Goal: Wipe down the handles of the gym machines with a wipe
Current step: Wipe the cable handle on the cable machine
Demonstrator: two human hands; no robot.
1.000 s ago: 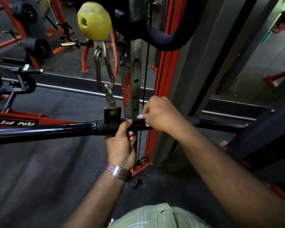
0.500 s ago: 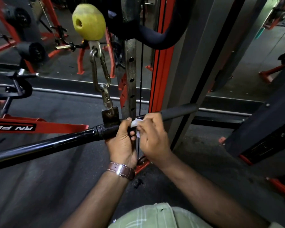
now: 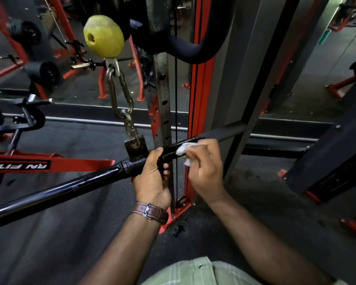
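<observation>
A long black pull-down bar (image 3: 66, 188) hangs tilted from a steel carabiner chain (image 3: 121, 99) under a yellow-green stopper ball (image 3: 103, 36). My left hand (image 3: 152, 177), with a brown watch strap at the wrist, grips the bar just right of its centre bracket. My right hand (image 3: 206, 167) pinches a small crumpled white wipe (image 3: 184, 150) against the bar right of the left hand. The bar's grey rubber grip (image 3: 224, 131) rises past it to the upper right.
The machine's red upright (image 3: 199, 83), perforated steel post (image 3: 162, 95) and cable stand directly behind the bar. A black padded roller curves overhead. A red frame (image 3: 49, 161) lies at left; a dark weight-stack housing (image 3: 333, 159) stands at right. Mirrors show more machines.
The bar has tilted, its right end rising and left end dropping. My right hand with the wipe slid in toward the left hand, then moved a little back out along the bar.
</observation>
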